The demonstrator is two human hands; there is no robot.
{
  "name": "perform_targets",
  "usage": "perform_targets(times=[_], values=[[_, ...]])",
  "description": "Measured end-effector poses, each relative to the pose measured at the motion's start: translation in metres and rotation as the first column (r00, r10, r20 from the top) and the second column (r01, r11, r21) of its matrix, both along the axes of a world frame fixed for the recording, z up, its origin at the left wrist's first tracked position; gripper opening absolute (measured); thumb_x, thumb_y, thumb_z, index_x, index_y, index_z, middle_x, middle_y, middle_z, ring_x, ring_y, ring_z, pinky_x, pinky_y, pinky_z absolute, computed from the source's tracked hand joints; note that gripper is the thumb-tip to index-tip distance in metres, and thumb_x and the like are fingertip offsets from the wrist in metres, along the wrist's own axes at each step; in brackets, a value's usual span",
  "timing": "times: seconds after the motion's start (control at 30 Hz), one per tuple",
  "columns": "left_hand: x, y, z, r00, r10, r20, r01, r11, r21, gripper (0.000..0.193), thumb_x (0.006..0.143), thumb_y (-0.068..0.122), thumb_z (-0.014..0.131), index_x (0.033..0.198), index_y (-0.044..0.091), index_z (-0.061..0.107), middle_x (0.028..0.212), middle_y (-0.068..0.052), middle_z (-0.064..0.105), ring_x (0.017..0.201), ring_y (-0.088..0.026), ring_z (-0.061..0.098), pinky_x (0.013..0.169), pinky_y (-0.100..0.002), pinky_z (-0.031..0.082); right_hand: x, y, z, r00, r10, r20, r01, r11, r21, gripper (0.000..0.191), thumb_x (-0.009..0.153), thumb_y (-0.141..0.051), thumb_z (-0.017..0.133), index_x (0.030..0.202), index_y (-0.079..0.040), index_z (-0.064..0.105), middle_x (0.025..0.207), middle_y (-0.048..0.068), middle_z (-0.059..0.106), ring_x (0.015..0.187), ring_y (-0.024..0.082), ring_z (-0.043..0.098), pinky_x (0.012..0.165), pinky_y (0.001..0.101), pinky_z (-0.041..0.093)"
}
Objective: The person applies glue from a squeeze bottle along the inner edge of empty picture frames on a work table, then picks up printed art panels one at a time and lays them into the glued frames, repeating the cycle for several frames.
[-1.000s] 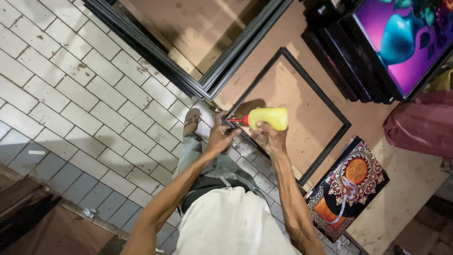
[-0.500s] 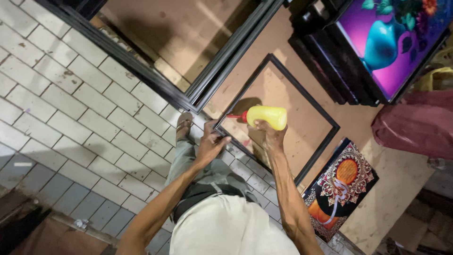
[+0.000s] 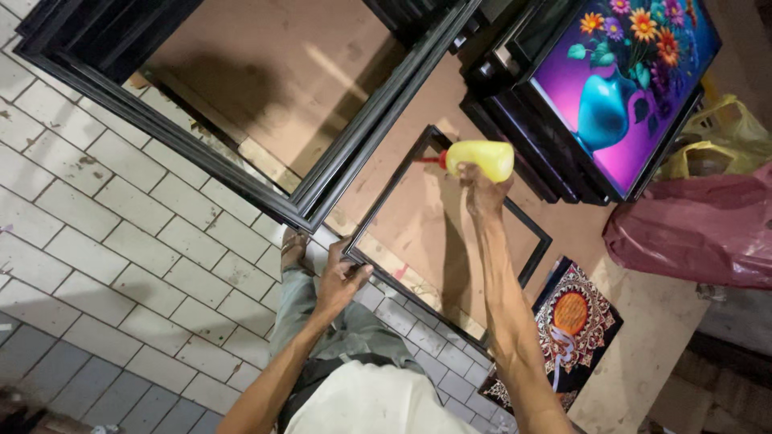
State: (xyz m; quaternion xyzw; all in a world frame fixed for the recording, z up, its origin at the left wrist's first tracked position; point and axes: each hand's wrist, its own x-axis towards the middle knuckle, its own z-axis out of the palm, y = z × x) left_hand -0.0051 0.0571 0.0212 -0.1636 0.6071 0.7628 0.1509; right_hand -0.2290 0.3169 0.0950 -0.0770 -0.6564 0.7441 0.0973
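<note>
Head camera looked straight down at someone standing on the pale tiled floor (image 3: 96, 233). Their right hand (image 3: 481, 193) was wrapped around a yellow plastic squeeze bottle with a red nozzle (image 3: 476, 159), held sideways with the tip reaching toward the far left corner of a small black rectangular picture frame (image 3: 378, 213) lying over brown backing board. The left hand (image 3: 338, 281) was clamped on that frame's near corner, probably to keep it from sliding while the bottle worked along the edge. By my count: one bottle, one small frame in hand, a much bigger black frame (image 3: 265, 197) beside it, two finished prints (purple flower vase picture (image 3: 619, 88), orange ornamental one (image 3: 567, 329)), plus a red plastic bag (image 3: 691, 229).
</note>
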Motion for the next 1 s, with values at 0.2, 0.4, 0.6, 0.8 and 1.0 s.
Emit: perform_targets(times=[0.2,0.4,0.6,0.8,1.0], values=[[0.002,0.003,-0.005,0.997,0.058,-0.057,-0.055,0.997,0.059,0.072,0.089,0.004,0.075,0.147,0.008,0.032,0.089,-0.011,0.076,0.075,-0.012,0.071,0.063,-0.024,0.056,-0.031,-0.002,0.026,0.995,-0.044,-0.089,0.059,0.984,0.167,0.02,0.085,0.006,0.071,0.104,0.006,0.073,0.092,0.013,0.077,0.078,0.021,0.075,0.072,0.0342,0.065],[0.002,0.004,-0.008,0.992,0.117,-0.053,-0.106,0.979,0.174,0.072,0.088,0.002,0.074,0.145,0.007,0.031,0.095,-0.012,0.077,0.082,-0.013,0.072,0.069,-0.023,0.057,0.002,-0.012,0.018,0.99,0.028,-0.139,0.051,0.844,0.533,0.045,0.079,-0.013,0.089,0.115,0.003,0.068,0.103,0.007,0.075,0.087,0.016,0.075,0.074,0.0316,0.066],[0.011,0.008,-0.003,0.971,0.183,-0.152,-0.203,0.971,-0.127,0.036,0.086,0.016,0.078,0.114,0.006,0.058,0.112,-0.014,0.065,0.096,-0.022,0.071,0.078,-0.032,0.064,0.035,0.036,0.007,0.896,0.09,-0.435,0.298,0.604,0.739,0.032,0.096,-0.007,0.083,0.125,0.003,0.071,0.121,0.012,0.077,0.108,0.021,0.075,0.097,0.0349,0.06],[0.011,0.01,0.003,0.978,0.009,0.209,-0.064,0.964,0.258,0.043,0.093,0.025,0.072,0.119,-0.007,0.062,0.106,-0.015,0.072,0.094,-0.027,0.075,0.084,-0.039,0.064,0.094,0.097,0.023,0.959,-0.179,-0.22,0.273,0.798,0.537,0.045,0.084,-0.018,0.088,0.12,0.003,0.071,0.107,0.008,0.077,0.088,0.015,0.071,0.078,0.0292,0.06],[0.007,0.01,-0.002,0.974,0.017,0.226,-0.087,0.95,0.301,0.035,0.091,0.022,0.07,0.116,-0.001,0.062,0.103,-0.012,0.068,0.089,-0.027,0.072,0.079,-0.042,0.065,0.136,0.167,0.032,0.917,-0.269,-0.295,0.377,0.828,0.415,0.037,0.089,-0.006,0.085,0.122,0.005,0.07,0.114,0.01,0.074,0.097,0.018,0.071,0.084,0.0308,0.063]])
